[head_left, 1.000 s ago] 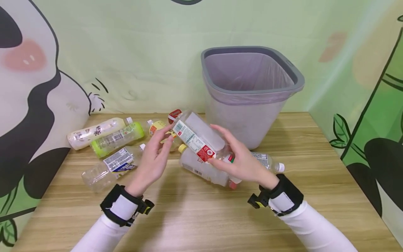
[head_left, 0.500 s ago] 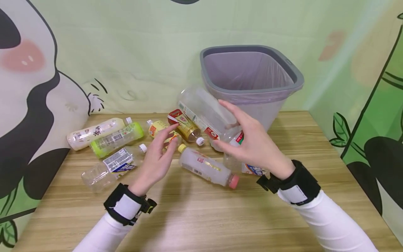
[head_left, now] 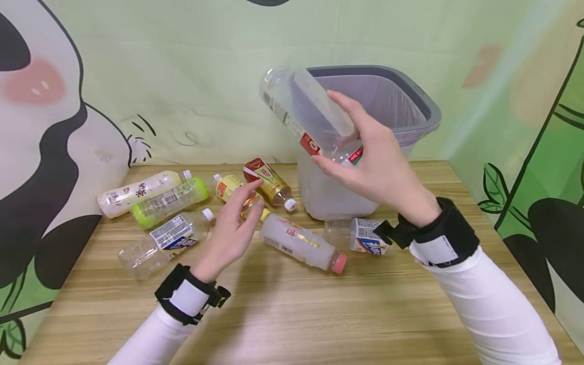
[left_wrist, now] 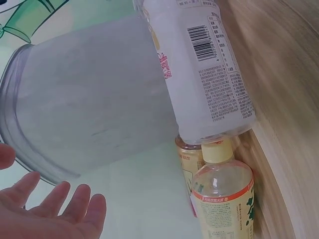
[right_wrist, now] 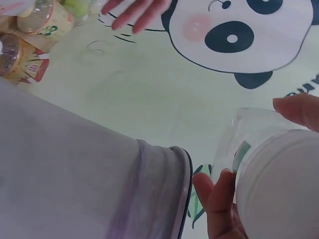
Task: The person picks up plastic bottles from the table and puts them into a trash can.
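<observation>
My right hand [head_left: 380, 162] grips a large clear plastic bottle [head_left: 303, 109] by its neck end, thumb and fingers on opposite sides. The bottle is tilted, base up and to the left, in front of the left side of the grey trash bin [head_left: 337, 200]. In the right wrist view its white round end [right_wrist: 281, 186] faces the camera, with fingertips around it. My left hand [head_left: 230, 235] holds nothing, its fingers loosely extended beside a yellow-labelled bottle [head_left: 228, 186]. A milky-white bottle with a pink cap [head_left: 298, 241] lies to its right.
The bin's rim [head_left: 422, 114] carries a pale liner. On the wooden table [head_left: 292, 319], a gold-and-red bottle [head_left: 269, 180] and a blue-labelled bottle [head_left: 367, 235] lie near the bin. Left are a cream bottle [head_left: 141, 191], a green-ended bottle [head_left: 171, 202] and another clear bottle [head_left: 166, 241].
My right hand has lifted the clear bottle from over the other bottles up to the bin's rim. My left hand, beside that bottle a second ago, has stayed low over the table.
</observation>
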Motion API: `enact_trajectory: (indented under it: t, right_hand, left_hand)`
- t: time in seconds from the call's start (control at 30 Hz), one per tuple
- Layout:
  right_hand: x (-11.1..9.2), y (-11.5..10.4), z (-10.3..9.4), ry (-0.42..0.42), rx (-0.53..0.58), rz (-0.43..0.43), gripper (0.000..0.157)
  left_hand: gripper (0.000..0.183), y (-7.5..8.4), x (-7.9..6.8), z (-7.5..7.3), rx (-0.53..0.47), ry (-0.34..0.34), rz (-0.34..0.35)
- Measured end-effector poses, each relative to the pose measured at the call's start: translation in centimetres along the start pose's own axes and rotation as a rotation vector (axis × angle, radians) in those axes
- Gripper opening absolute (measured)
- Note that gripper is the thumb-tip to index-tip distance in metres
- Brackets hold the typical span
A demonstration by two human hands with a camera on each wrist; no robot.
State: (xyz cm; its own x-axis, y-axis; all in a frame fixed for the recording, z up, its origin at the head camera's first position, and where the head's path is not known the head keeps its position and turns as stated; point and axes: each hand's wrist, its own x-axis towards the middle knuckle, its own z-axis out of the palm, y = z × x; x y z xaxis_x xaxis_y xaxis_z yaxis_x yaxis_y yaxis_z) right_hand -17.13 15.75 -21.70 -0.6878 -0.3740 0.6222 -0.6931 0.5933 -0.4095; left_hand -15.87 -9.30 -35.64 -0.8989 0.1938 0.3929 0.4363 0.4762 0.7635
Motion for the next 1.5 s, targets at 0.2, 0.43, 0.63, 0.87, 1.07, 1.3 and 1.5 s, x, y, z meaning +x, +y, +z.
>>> enact_trajectory:
  t: [0.2, 0.43, 0.63, 0.87, 1.07, 1.3, 1.5]
  right_hand:
    - [2.0, 0.8, -1.1, 0.035, 0.082, 0.186, 0.077]
    - [4.7, 2.0, -1.4, 0.093, 0.486, 0.455, 0.075]
    - [6.4, 3.1, -1.0, 0.137, 0.914, 0.627, 0.074]
    - [8.1, 4.4, 0.2, 0.152, 1.008, 0.746, 0.077]
    - [8.2, 5.4, 0.5, 0.151, 1.005, 0.8, 0.078]
    - [8.7, 5.5, 0.7, 0.109, 0.942, 0.809, 0.079]
    - [8.5, 5.5, 0.7, 0.039, 0.867, 0.842, 0.069]
  left_hand:
    - [0.043, 0.0, 0.3, 0.4, -0.013, 0.003, 0.055]
    - [0.042, 0.2, 0.4, 0.6, -0.013, -0.002, 0.061]
    - [0.044, 0.3, 0.3, 0.9, -0.017, -0.019, 0.053]
    - [0.046, 0.1, 0.1, 1.2, -0.044, -0.025, 0.048]
    - [0.046, 0.1, -0.2, 1.2, -0.046, -0.022, 0.031]
    - [0.049, 0.2, -0.2, 1.2, -0.032, -0.029, 0.034]
    - [0.05, 0.2, -0.3, 1.0, -0.011, -0.031, 0.038]
